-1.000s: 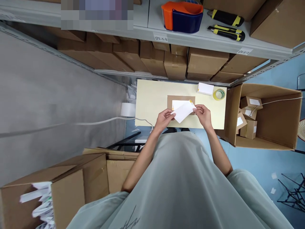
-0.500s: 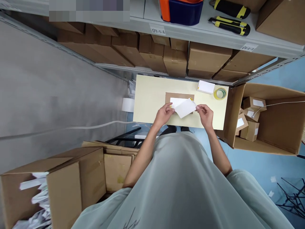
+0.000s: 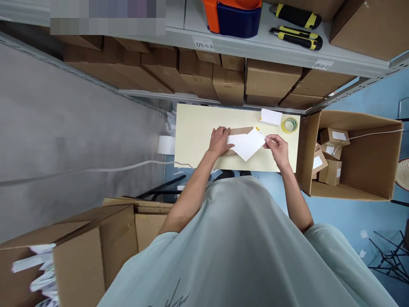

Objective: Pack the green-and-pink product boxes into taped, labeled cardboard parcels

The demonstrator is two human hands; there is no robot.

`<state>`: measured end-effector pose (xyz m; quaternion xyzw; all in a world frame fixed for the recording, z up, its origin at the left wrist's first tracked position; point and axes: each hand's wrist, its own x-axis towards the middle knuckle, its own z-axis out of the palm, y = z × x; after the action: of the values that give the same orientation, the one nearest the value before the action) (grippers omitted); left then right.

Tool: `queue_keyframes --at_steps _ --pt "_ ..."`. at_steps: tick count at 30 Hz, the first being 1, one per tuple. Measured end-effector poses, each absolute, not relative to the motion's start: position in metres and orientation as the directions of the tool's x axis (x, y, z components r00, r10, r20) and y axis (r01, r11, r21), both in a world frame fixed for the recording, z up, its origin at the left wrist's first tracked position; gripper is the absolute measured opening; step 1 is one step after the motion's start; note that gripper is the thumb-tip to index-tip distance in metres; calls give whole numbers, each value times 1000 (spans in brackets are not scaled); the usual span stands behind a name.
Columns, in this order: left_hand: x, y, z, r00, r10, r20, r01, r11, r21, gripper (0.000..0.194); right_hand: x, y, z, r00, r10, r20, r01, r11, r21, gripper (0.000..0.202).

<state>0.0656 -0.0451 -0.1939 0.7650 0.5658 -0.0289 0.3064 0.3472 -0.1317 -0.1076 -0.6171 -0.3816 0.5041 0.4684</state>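
On the pale tabletop lies a small brown cardboard box with a white label on its upper face. My left hand grips the box's left end, thumb on the near side and fingers toward the far side. A white paper sheet with a small yellow mark at its top corner is held tilted over the box, covering part of it. Its right corner is pinched between the thumb and fingers of my right hand. A stack of white labels and a tape roll lie behind my right hand.
A large open carton holding several small labelled boxes stands right of the table. Above the table's far edge, a grey shelf carries two utility knives and a blue-orange bin. Cartons stand at lower left; a cable crosses the left side.
My left hand has let go of the white paper's left side and moved onto the box's left end. My right hand still pinches the white sheet. The view has shifted slightly.
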Motion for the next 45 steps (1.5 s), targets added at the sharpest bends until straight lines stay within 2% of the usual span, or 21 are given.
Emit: queue_keyframes --at_steps 2,7,11,14,19,23,27,30,33,39,45 --pt "60 -55 -193 284 864 -415 916 -118 383 84 346 -132 -108 174 944 -281 1 -286 -958 56" --pt "45 -90 -194 33 858 -512 960 116 255 61 341 -133 -116 123 942 -312 29 -317 -948 56" --pt "45 -115 -200 -103 790 -605 915 314 255 59 334 -130 -125 85 938 -336 36 -340 -940 56" --pt "55 -120 -205 -142 746 -651 865 414 285 53 327 -126 -128 54 939 -340 52 -343 -938 57" --pt "75 -107 -207 -135 743 -656 814 460 353 42 321 -116 -125 -1 943 -334 58 -333 -941 55" --pt "67 -104 -202 -131 880 -456 727 398 559 48 327 -107 -118 -20 947 -321 62 -319 -946 51" --pt "53 -116 -189 -127 911 -393 499 401 768 47 330 -102 -112 -26 948 -318 82 -315 -945 51" --pt "52 -128 -171 -1 922 -388 279 372 885 51 325 -100 -110 -44 948 -315 91 -310 -946 51" --pt "54 -138 -154 108 902 -418 201 392 898 59 319 -97 -109 -48 953 -300 100 -294 -951 52" --pt "50 -150 -139 101 857 -505 181 483 857 54 313 -88 -105 -50 965 -255 179 -243 -953 50" --pt "50 -159 -148 126 779 -614 131 600 789 54 307 -79 -104 -87 976 -199 376 -153 -914 33"
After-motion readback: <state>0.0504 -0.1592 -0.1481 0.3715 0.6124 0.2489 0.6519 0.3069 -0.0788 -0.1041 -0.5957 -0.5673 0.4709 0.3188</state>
